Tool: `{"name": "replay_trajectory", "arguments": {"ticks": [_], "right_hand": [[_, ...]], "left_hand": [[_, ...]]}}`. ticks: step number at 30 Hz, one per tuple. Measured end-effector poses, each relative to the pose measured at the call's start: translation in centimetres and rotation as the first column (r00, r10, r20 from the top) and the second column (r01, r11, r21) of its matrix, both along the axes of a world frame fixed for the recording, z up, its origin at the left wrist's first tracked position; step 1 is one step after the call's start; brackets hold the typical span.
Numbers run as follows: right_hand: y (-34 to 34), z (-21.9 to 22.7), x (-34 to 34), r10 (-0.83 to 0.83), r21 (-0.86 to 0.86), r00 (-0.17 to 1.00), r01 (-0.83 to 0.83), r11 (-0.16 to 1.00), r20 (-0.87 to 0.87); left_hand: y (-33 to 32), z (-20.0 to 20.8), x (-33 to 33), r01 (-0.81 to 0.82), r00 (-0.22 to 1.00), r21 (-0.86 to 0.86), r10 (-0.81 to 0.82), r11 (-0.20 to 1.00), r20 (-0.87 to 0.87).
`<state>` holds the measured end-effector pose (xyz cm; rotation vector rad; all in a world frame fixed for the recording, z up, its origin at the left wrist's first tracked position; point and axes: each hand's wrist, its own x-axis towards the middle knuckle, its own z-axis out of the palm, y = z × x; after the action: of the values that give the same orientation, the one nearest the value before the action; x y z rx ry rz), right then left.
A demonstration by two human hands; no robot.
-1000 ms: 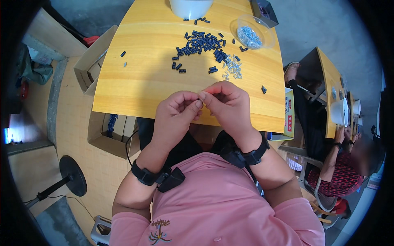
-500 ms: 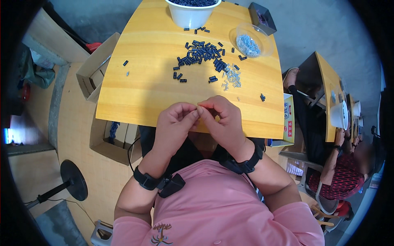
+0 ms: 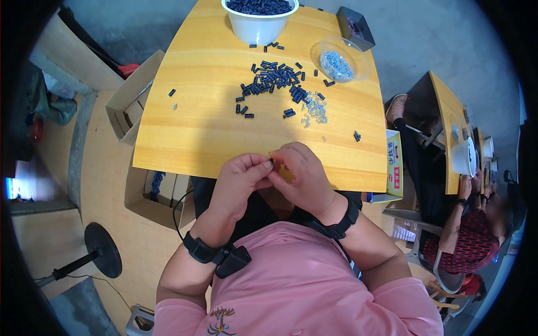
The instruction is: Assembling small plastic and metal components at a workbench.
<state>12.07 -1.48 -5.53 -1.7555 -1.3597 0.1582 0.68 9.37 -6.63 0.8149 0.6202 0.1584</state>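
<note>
Both hands are together just over the near edge of the yellow wood-grain table (image 3: 179, 129), fingers curled. Thumb and forefinger of the left hand (image 3: 238, 182) are pinched on a tiny dark piece (image 3: 272, 161), only partly visible at the fingertips. The right hand (image 3: 302, 176) meets it from the other side, forefinger and thumb bent around the same spot; whether they also grip the piece cannot be told.

Beyond the hands lies a loose heap of small black cylindrical pieces (image 3: 272, 78), with a scatter of small clear-silvery pieces (image 3: 315, 109) beside it. Behind stand a round white plastic tub (image 3: 258, 32) filled with black pieces and a shallow transparent plastic bowl (image 3: 361, 70) holding silvery bits.

Half a second ago the fingertips hid the dark piece almost completely; now it shows between them. The heap looks unchanged.
</note>
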Motion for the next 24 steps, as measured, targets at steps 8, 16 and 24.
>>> {"name": "replay_trajectory", "arguments": {"ticks": [8,16,24], "right_hand": [[-0.6,-0.4,0.0,0.060,-0.021,0.998,-0.059,0.998,0.005],[-0.8,-0.2,-0.3,0.055,-0.018,0.999,-0.055,0.998,-0.001],[-0.7,-0.1,-0.5,0.007,0.060,1.000,-0.008,0.998,0.014]], "left_hand": [[-0.2,-0.2,-0.7,0.047,0.998,0.023,-0.047,0.999,-0.033],[-0.3,-0.3,-0.9,0.063,0.998,0.049,-0.064,0.997,0.015],[-0.3,0.9,-0.9,0.069,0.998,0.053,-0.068,0.996,-0.010]]}}
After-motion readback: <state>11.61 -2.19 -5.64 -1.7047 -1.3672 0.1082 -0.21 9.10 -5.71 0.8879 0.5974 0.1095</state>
